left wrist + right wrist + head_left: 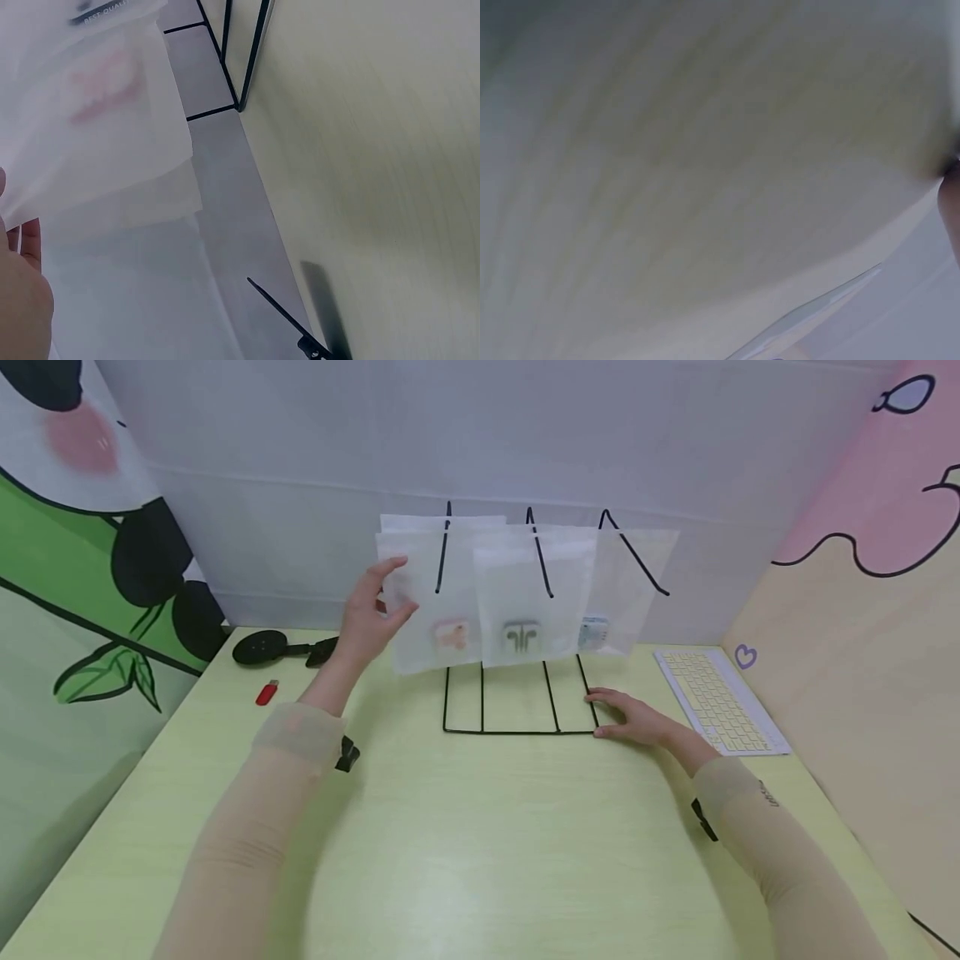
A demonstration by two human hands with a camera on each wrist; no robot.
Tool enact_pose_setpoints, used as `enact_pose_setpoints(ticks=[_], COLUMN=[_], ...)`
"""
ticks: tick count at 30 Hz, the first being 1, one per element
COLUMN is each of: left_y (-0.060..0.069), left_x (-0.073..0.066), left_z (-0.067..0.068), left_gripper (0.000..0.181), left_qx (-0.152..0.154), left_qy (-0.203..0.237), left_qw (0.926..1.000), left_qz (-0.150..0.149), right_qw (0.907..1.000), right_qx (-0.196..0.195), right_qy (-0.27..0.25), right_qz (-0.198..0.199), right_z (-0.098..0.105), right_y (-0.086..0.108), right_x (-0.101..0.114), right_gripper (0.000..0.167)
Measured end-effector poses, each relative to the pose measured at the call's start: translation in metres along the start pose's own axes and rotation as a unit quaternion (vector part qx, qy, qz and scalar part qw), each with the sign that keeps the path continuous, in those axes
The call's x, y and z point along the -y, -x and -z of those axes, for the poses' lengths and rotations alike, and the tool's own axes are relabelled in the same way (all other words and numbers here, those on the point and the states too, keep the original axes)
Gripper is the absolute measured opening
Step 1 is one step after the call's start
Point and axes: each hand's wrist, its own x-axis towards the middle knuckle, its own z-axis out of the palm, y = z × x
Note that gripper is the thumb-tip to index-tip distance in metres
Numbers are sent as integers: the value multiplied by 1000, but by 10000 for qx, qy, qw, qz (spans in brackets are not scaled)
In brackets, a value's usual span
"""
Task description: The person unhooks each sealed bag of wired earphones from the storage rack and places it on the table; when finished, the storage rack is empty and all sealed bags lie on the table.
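A black wire rack stands on the table, with clear bags hanging from its three hooks. My left hand touches the left edge of the front left bag, thumb and forefinger apart; that bag shows a pinkish item, and another bag hangs behind it. The middle bag holds a white item with an earphone shape, the right bag a bluish-white one. My right hand holds the rack's right front base corner. In the left wrist view, fingers of my left hand reach behind the bag.
A black round-headed utensil and a red USB stick lie at the back left of the table. A white keyboard lies on the right. Behind the rack hangs a pale cloth backdrop.
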Motion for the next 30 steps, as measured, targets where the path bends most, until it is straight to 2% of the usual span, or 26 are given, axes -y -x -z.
enact_pose_setpoints(ticks=[8, 16, 19, 23, 30], left_y=[5, 14, 18, 22, 30], left_x=[-4, -16, -22, -26, -38], left_z=[-3, -7, -9, -12, -19], left_gripper=[58, 55, 56, 57, 60], left_qx=[-320, -889, -998, -1049, -1341], left_qy=[-336, -776, -840, -998, -1566], left_qw=[9954, 9788, 9753, 9733, 9642], left_qz=[-840, -1676, -1780, -1778, -1670], right_qw=[10000, 10000, 10000, 10000, 10000], right_qx=[30, -16, 1, -26, -36], right_qy=[11, 38, -6, 31, 5], right_qz=[-43, -21, -55, -28, -38], right_z=[-1, 0, 0, 0, 0], right_y=[0, 1, 1, 1, 1], right_x=[1, 5, 6, 5, 4], right_gripper=[69, 69, 69, 69, 69])
